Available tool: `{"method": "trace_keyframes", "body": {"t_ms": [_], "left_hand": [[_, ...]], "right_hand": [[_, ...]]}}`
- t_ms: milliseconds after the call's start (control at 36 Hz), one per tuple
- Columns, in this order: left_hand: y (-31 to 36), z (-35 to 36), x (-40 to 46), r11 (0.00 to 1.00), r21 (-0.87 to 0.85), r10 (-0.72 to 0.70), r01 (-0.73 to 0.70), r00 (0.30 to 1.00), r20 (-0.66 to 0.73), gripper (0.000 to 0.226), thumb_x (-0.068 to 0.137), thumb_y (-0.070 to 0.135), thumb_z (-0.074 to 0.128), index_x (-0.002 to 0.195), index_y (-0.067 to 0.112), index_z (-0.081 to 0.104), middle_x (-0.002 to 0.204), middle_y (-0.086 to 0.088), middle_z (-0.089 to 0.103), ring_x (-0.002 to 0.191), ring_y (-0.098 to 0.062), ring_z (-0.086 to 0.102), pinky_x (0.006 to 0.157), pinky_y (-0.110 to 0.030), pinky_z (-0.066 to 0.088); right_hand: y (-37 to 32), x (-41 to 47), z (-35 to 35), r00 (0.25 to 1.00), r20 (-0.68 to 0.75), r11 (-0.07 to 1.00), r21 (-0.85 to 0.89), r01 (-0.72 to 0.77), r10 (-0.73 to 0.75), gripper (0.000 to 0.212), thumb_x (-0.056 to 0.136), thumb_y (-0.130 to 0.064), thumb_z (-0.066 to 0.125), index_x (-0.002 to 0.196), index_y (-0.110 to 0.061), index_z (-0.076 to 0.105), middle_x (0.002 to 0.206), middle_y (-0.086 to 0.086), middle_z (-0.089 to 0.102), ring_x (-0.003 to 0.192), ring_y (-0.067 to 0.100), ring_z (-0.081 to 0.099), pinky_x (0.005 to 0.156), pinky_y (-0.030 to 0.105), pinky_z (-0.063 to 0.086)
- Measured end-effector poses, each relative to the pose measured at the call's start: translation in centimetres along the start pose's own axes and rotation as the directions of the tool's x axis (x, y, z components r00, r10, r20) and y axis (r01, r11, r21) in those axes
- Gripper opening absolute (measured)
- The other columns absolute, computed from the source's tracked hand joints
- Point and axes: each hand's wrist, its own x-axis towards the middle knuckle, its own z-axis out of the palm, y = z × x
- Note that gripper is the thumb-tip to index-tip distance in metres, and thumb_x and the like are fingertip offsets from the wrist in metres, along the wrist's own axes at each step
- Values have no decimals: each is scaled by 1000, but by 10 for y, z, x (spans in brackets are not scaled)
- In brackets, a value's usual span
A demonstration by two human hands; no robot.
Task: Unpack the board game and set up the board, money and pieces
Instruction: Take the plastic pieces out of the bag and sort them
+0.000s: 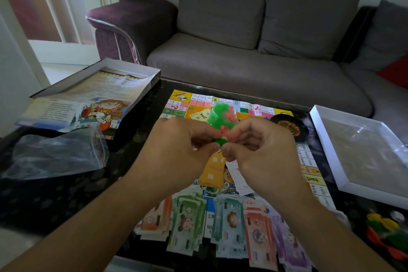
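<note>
Above the middle of the colourful game board [242, 108] both my hands hold a small clear bag of green and red plastic pieces [220, 115]. My left hand [176, 150] pinches the bag's lower end from the left, and my right hand [262, 150] pinches it from the right. Paper money [231, 223] lies in several coloured stacks along the board's near edge. Orange cards [212, 172] and white cards [238, 179] lie under my hands. A black roulette wheel [291, 128] rests on the board at the right.
The box lid with a cartoon rule sheet [92, 104] sits at the left, an empty clear bag [57, 152] in front of it. The white box tray [362, 150] stands at the right. Loose coloured pawns [384, 227] lie at the near right. A grey sofa [254, 51] stands behind the black table [55, 194].
</note>
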Motion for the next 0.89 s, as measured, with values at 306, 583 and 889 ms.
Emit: {"method": "trace_keyframes", "body": {"t_ms": [306,583,889], "left_hand": [[-7,-12,8,939,-290,-132,184,973,189,21,98,10,68,111,23,78,93,6,79,87,-13,76,81,-26,62],[-55,-43,34,436,-715,-663,547,732,156,23,101,6,59,119,4,74,94,-17,70,83,-20,69,72,-29,66],[-86,-41,46,105,-800,-722,591,599,348,21,103,3,54,119,-7,65,89,-14,62,74,-18,62,53,-24,58]], "right_hand": [[-5,1,8,1000,-21,990,142,10,-7,12,86,-2,82,83,-12,76,73,1,76,66,17,75,66,30,64],[20,19,22,992,115,987,-156,-39,58,27,98,-12,70,103,-38,76,97,-47,64,95,3,72,85,38,63],[52,51,91,947,247,792,-610,-13,205,20,89,-31,81,91,-13,75,91,4,71,86,19,70,71,34,59]]}}
